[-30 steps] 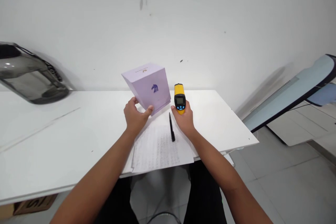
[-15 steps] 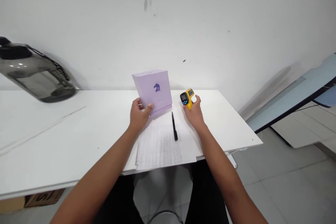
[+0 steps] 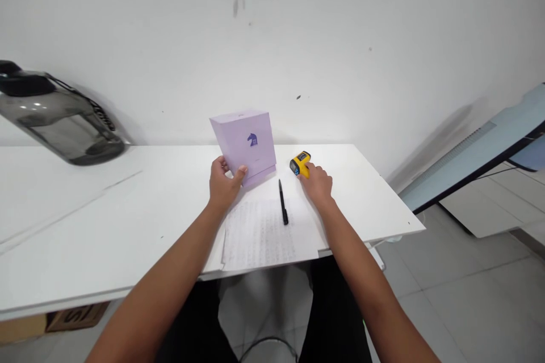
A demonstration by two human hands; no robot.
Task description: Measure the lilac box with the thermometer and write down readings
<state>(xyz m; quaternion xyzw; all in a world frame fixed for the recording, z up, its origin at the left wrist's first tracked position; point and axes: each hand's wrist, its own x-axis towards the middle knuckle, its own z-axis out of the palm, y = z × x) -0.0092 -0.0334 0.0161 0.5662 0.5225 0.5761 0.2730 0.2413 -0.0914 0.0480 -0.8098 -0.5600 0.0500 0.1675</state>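
Observation:
My left hand (image 3: 225, 182) is closed on the lower left edge of a light purple box (image 3: 244, 144) with a dark horse-head mark, thumb on its front face. The box is tilted above the white table (image 3: 106, 210). My right hand (image 3: 315, 182) is wrapped round the handle of a yellow and black infrared thermometer (image 3: 300, 163), which lies low over the table, its small screen end toward the left. Between my hands a black pen (image 3: 283, 202) rests on sheets of written paper (image 3: 259, 238) at the table's front edge.
A large grey see-through water bottle (image 3: 72, 119) with a black lid stands at the back left. White wall (image 3: 272, 39) borders the table behind. To the right is a monitor-like panel (image 3: 477, 153). Below the table at left is a cardboard box (image 3: 76, 317).
My right hand has lowered and turned the thermometer toward the table, its fingers now folded over the handle. The purple box has shifted slightly left in my left hand.

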